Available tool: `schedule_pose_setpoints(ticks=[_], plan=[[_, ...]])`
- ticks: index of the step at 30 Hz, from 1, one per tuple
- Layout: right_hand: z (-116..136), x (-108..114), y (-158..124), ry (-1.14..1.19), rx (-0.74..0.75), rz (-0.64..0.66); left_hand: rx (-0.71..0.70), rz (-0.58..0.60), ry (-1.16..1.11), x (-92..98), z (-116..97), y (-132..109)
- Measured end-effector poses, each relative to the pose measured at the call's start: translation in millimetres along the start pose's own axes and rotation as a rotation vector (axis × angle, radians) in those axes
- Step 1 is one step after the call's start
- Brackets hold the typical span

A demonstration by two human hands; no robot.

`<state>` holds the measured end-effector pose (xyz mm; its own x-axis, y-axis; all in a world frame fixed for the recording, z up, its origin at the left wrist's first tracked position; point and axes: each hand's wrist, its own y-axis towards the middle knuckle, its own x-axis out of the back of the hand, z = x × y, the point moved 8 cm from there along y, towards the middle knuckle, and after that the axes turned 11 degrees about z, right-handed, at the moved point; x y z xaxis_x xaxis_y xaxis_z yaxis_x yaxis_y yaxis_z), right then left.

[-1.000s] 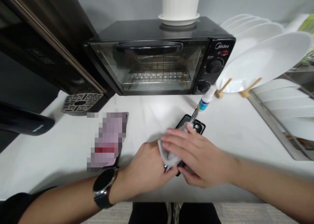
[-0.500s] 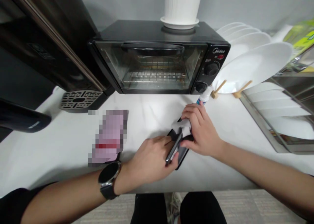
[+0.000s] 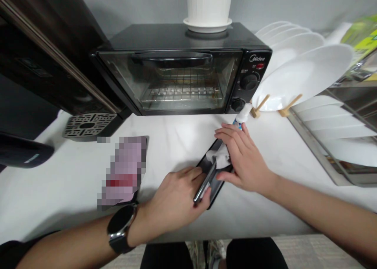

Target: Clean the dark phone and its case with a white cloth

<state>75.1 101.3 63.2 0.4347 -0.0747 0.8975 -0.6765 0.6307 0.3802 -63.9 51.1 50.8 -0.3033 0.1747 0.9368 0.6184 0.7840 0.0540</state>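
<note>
1. Black phone case (image 3: 213,174): lies flat on the white desk (image 3: 59,190), at lower centre of the frame, between the two hands, with its long axis slanting toward the upper right.
2. White cloth (image 3: 218,158): bunched on the case, at centre right.
3. Slim phone (image 3: 204,185): a thin dark body with a bright metallic edge, held tilted just above the case, with its lower end near the left hand's palm.
4. Left hand (image 3: 173,202): comes in from lower left; its grip is narrow and closed around the slim phone. A round-faced wristwatch (image 3: 120,227) sits on the wrist.
5. Right hand (image 3: 244,159): comes in from lower right, with its grip spread moderately over the white cloth and pressing it on the case.
6. Small spray bottle (image 3: 243,116): white with a blue label, just beyond the right hand, which hides its lower part.
7. Midea toaster oven (image 3: 176,33): upper centre, with a wire rack visible behind its glass door. A white pot (image 3: 207,6) on a saucer stands on top.
8. White plates (image 3: 303,72): upper right, in a wooden stand. More plates stand in a metal dish rack (image 3: 332,131) at right.
9. Pixelated flat object (image 3: 122,171): on the desk, left of the hands; its kind cannot be told.
10. Black appliance (image 3: 44,45): upper left, with a slotted drip tray (image 3: 88,125) below it.
</note>
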Motion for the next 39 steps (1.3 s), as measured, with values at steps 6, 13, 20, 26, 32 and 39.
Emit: schedule_pose_setpoints(ticks=[6, 13, 20, 26, 32, 39], plan=[[71, -12, -22, -0.082, 0.516, 0.197, -0.075, -0.037, -0.202, -9.5, 12, -8], [5, 0, -3, -0.042, 0.004, 0.014, -0.017, -0.009, 0.019, -2.1, 2, -1], [52, -6, -13, -0.064, 0.348, 0.144, -0.023, -0.015, -0.013, -7.8, 10, -4], [37, -4, -9, -0.059, 0.256, 0.119, -0.010, -0.010, -0.077, -8.5, 11, -6], [28, -4, -8, -0.039, 0.167, 0.105, -0.003, -0.005, 0.043, -3.1, 3, -1], [39, -5, -10, -0.075, 0.260, 0.133, -0.047, -0.050, -0.039, -1.6, 4, -4]])
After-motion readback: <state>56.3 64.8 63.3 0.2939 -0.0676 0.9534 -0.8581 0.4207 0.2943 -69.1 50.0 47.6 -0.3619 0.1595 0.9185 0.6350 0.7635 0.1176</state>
